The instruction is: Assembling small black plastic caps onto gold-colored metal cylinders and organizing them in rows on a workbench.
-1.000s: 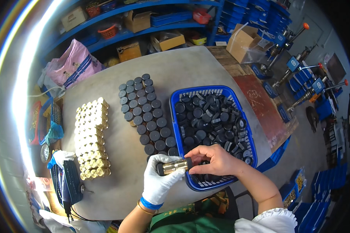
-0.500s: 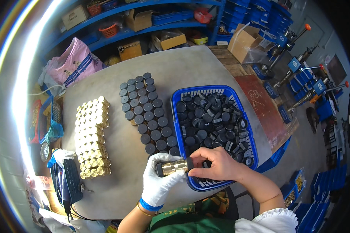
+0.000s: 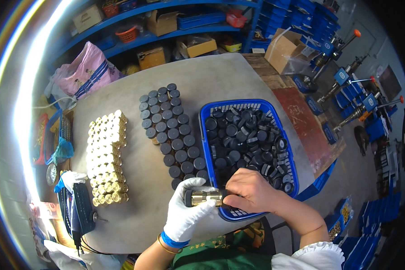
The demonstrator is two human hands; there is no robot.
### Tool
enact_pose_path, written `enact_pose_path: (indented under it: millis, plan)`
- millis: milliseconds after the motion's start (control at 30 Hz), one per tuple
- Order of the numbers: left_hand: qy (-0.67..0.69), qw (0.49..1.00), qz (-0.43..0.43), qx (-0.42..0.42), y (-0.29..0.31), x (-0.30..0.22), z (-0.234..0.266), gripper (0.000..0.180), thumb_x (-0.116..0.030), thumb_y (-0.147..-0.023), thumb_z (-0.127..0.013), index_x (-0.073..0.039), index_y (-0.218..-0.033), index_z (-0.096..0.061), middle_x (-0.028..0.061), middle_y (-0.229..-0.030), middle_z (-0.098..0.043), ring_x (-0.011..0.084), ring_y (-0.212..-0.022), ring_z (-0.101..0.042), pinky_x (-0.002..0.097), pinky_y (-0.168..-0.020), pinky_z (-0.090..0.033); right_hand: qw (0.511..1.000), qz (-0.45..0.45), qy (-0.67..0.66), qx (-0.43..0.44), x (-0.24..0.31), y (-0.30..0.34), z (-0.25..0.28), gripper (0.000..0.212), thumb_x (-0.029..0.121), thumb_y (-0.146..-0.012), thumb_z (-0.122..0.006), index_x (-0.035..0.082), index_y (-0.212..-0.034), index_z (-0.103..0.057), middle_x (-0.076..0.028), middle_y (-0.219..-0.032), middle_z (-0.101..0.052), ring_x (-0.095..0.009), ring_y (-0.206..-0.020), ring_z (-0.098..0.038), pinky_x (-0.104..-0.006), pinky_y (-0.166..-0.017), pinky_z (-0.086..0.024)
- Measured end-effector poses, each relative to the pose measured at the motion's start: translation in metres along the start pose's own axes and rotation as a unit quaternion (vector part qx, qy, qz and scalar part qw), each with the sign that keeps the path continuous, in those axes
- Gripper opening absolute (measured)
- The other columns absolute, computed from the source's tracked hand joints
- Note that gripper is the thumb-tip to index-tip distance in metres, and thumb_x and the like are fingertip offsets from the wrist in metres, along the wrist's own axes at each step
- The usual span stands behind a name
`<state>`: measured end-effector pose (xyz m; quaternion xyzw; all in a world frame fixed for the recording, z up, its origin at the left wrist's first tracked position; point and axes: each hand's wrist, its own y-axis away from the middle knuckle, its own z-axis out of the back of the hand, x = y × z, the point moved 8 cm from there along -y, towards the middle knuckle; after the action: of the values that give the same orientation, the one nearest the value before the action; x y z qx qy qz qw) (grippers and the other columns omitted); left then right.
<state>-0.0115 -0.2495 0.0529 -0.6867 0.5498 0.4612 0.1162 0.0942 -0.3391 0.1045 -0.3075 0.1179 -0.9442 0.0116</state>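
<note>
at a grey worktable (image 3: 135,216), a gloved left hand (image 3: 189,211) closes around a short brass cylinder (image 3: 205,196) with a black cap on its left end, held level just above the near rim of a blue basket (image 3: 249,104). the bare right hand (image 3: 249,191) clasps the cylinder's other end, fingers curled shut over it. judging by the table, the work looks well under way: a block of black-capped pieces (image 3: 171,132) stands in rows beside the basket, while a similar block of bare brass pieces (image 3: 105,157) waits further left, uncapped. the basket remains heaped with loose black caps (image 3: 247,139), so plenty appears left to do. what the right fingers press on is hidden beneath the palm, and whether a second cap is going on there cannot be made out. the capped rows nearest the hands are partly covered by the glove. a dark device with trailing cables (image 3: 81,209) at the table's left edge is too distorted to identify, and the shelves (image 3: 175,31) behind blur toward the rim.
</note>
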Motion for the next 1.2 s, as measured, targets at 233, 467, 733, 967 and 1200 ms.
enact_pose_path:
  millis: [233,467,733,967,1200]
  plan:
    - [-0.431,0.808,-0.4,0.026,0.026,-0.053,-0.029,0.059,-0.004,-0.063,-0.085,-0.002,-0.112,-0.052,0.0138,-0.101,-0.065,0.0209,-0.079,-0.066,0.0304,-0.071,-0.054,0.886,-0.246,-0.386,0.076,-0.023,-0.004,-0.035,0.054,0.042,-0.098,-0.045,-0.004,-0.076,-0.061,-0.012,-0.067,-0.064,-0.022,-0.064,-0.064,-0.0314,-0.067,-0.049]
    - [-0.495,0.717,-0.442,-0.214,0.003,-0.083,0.042,0.066,0.004,-0.069,-0.074,-0.002,-0.127,-0.044,0.0062,-0.095,-0.055,0.0162,-0.083,-0.056,0.0277,-0.077,-0.049,0.962,-0.17,0.139,-0.163,-0.055,-0.024,0.023,0.026,0.033,-0.085,-0.065,0.009,-0.093,-0.064,-0.012,-0.075,-0.063,-0.032,-0.072,-0.062,-0.0415,-0.068,-0.05]
    - [-0.583,0.724,-0.208,-0.304,-0.101,-0.079,0.135,0.08,-0.007,-0.068,-0.072,-0.002,-0.139,-0.035,0.0256,-0.118,-0.057,0.0383,-0.105,-0.059,0.041,-0.087,-0.049,0.922,-0.256,0.264,-0.122,-0.111,-0.002,0.01,0.039,0.023,-0.076,-0.073,0.001,-0.103,-0.058,-0.012,-0.086,-0.064,-0.028,-0.093,-0.058,-0.0384,-0.078,-0.049]
    - [-0.613,0.725,-0.225,-0.219,-0.116,-0.076,0.141,0.066,-0.003,-0.077,-0.063,-0.002,-0.138,-0.038,0.0246,-0.118,-0.057,0.0398,-0.107,-0.057,0.0422,-0.089,-0.048,0.922,-0.251,0.267,-0.128,-0.111,-0.002,0.008,0.036,0.021,-0.076,-0.071,0.003,-0.103,-0.056,-0.012,-0.089,-0.064,-0.027,-0.092,-0.058,-0.04,-0.079,-0.048]
    - [-0.809,0.403,-0.212,-0.372,-0.1,-0.16,0.161,0.085,-0.031,-0.072,-0.076,-0.004,-0.141,-0.035,0.0222,-0.142,-0.038,0.0392,-0.133,-0.034,0.046,-0.111,-0.026,0.924,-0.32,0.093,-0.189,-0.113,-0.004,0.02,0.042,0.022,-0.076,-0.069,0.003,-0.108,-0.049,-0.015,-0.082,-0.063,-0.032,-0.079,-0.063,-0.0413,-0.073,-0.051]
